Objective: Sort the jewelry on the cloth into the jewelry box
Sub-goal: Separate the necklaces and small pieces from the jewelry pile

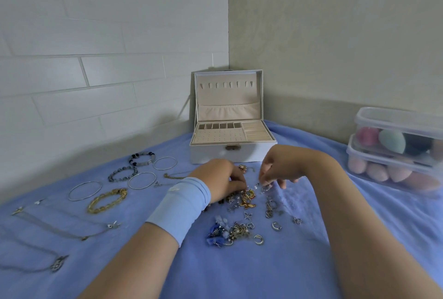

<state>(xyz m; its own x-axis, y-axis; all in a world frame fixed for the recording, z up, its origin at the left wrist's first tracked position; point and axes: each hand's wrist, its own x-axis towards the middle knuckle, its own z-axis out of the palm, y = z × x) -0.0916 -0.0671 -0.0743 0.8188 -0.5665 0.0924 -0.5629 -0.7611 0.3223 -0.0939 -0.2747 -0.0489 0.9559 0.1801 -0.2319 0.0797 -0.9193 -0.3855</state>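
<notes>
A white jewelry box [211, 153] stands open at the back of the blue cloth [239, 270], its beige compartments bare. In front of it lies a heap of small earrings and charms [247, 199]. My left hand [221, 180], with a blue wristband, rests fingers-down on that heap. My right hand [278, 167] hovers just right of it and pinches a small silver earring [263, 187] at its fingertips. Bangles, bead bracelets and a gold chain bracelet [106, 200] lie to the left. Thin necklaces [64, 229] stretch along the left edge.
Two stacked clear plastic tubs [395, 131] of coloured makeup sponges stand at the right. A tiled wall and a beige wall meet in the corner behind the box. More earrings, silver rings and a blue bow piece [215, 234] lie nearer me.
</notes>
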